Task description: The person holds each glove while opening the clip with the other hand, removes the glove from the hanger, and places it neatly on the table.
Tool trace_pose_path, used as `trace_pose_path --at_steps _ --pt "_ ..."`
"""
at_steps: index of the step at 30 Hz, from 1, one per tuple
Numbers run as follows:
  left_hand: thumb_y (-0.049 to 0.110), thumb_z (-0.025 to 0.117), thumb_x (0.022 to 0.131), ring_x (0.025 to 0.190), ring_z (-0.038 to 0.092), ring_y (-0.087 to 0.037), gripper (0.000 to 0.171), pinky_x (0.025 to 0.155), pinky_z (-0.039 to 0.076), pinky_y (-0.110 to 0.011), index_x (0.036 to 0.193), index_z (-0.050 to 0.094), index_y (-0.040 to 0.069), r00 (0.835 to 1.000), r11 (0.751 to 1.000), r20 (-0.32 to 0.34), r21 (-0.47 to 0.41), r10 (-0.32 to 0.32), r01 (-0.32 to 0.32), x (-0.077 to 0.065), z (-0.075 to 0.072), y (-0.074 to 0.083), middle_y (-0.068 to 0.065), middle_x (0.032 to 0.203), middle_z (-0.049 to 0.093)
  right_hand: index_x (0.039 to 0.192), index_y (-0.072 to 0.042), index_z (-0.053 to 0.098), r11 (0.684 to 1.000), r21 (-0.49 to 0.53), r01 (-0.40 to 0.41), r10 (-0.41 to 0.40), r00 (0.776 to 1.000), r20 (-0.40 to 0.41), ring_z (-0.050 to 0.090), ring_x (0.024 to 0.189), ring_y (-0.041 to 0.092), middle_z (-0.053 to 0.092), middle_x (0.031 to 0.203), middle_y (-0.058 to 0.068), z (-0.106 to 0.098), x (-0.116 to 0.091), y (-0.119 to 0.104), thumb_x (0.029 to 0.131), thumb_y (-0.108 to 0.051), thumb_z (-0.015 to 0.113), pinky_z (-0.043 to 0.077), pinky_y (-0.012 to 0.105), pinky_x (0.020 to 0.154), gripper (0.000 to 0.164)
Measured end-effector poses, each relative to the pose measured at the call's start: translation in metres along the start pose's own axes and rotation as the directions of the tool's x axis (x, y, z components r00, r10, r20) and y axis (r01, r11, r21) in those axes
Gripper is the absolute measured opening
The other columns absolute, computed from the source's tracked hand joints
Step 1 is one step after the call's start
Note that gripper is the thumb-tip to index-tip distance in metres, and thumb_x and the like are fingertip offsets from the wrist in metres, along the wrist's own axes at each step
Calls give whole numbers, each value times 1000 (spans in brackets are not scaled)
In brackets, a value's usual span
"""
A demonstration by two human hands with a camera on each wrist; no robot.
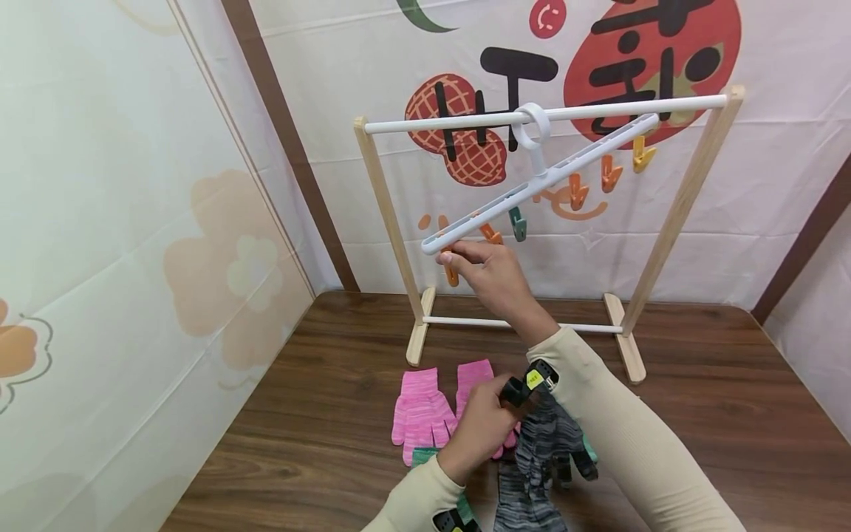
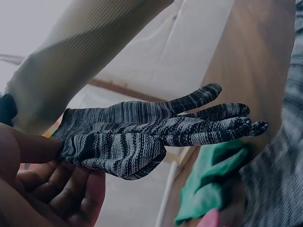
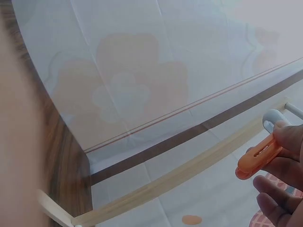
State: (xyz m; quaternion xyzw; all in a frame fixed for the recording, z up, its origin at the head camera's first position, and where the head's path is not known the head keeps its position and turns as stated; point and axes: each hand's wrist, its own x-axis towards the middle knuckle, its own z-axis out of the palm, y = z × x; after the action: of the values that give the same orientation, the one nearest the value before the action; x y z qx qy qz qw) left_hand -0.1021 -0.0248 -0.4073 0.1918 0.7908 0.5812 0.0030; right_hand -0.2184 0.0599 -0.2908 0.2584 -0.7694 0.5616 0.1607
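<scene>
My left hand (image 1: 480, 423) pinches the cuff of a grey-and-black striped knit glove (image 2: 128, 137) between thumb and fingers. The glove's fingers point away from the hand, above the tabletop. Higher up, my right hand (image 1: 497, 279) grips an orange clothespin (image 3: 258, 158) at the near left end of a white clip hanger (image 1: 575, 164). That end of the bar tilts downward, and the clothespin has no glove in it. More clips hang along the bar: another orange one (image 1: 490, 234), a green one (image 1: 518, 224), and orange and yellow ones toward the far end.
A wooden stand (image 1: 685, 199) with a white top rod (image 1: 452, 121) carries the hanger by its ring. Pink gloves (image 1: 419, 406), another grey striped glove (image 1: 521, 499) and green gloves (image 2: 208, 175) lie on the brown table (image 1: 299, 414). Printed cloth (image 1: 120, 185) walls surround it.
</scene>
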Motion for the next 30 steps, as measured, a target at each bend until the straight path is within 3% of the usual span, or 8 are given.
trace_pose_path --at_steps 3,5,9,15,17,22,27,30 --pt "16 72 94 51 46 1 25 53 42 -19 77 59 3 1000 997 18 -78 -18 19 -4 10 -1 8 60 48 120 -13 77 1000 -2 -6 6 1000 3 60 89 12 75 111 -4 0 0 -1 98 -29 69 45 35 74 28" --pt "12 72 92 61 47 0 22 62 41 -19 77 60 1 1000 993 17 -118 -3 5 -6 17 -2 8 67 50 120 -13 77 1000 0 -13 13 1000 3 61 91 12 75 111 -4 -1 0 -1 98 -29 69 46 35 74 28" --pt "4 69 91 64 49 -1 13 64 42 -19 84 61 -4 997 966 64 -250 -43 58 -9 30 0 6 71 54 120 -14 77 1000 -10 -28 28 1000 -1 61 91 13 75 111 -4 -1 -1 -1 98 -30 70 45 34 74 29" --pt "6 69 90 58 50 -3 12 58 42 -19 86 61 -3 980 945 147 -278 -134 171 -13 45 2 6 63 53 122 -13 76 999 -25 -37 37 999 -6 59 88 15 75 109 -3 -3 -2 -2 98 -30 70 43 34 71 30" --pt "6 68 91 57 52 -4 11 57 45 -20 87 61 -2 967 922 176 -309 -186 234 -14 50 2 6 64 54 122 -13 76 999 -28 -35 35 999 -10 58 86 16 75 109 -3 -3 -1 -3 98 -29 70 42 34 69 29" --pt "4 67 90 58 55 -7 7 58 49 -24 88 63 0 918 827 239 -405 -315 389 -19 61 -1 4 67 57 121 -11 76 999 -36 -27 26 999 -19 57 84 16 76 107 -2 -2 -1 -2 98 -28 70 40 34 67 29" --pt "7 69 90 59 52 -6 13 56 42 -23 80 62 9 869 774 279 -399 -409 492 -24 71 -9 6 67 56 121 -11 76 999 -38 -17 16 1000 -26 60 87 14 76 107 -2 -1 -2 0 98 -28 71 43 33 68 29" --pt "8 69 92 59 55 -6 18 59 48 -25 78 60 14 840 746 309 -390 -446 540 -27 76 -15 6 68 58 120 -11 76 999 -34 -2 0 999 -35 61 87 14 76 107 -1 -1 -2 1 97 -27 71 44 32 68 29"
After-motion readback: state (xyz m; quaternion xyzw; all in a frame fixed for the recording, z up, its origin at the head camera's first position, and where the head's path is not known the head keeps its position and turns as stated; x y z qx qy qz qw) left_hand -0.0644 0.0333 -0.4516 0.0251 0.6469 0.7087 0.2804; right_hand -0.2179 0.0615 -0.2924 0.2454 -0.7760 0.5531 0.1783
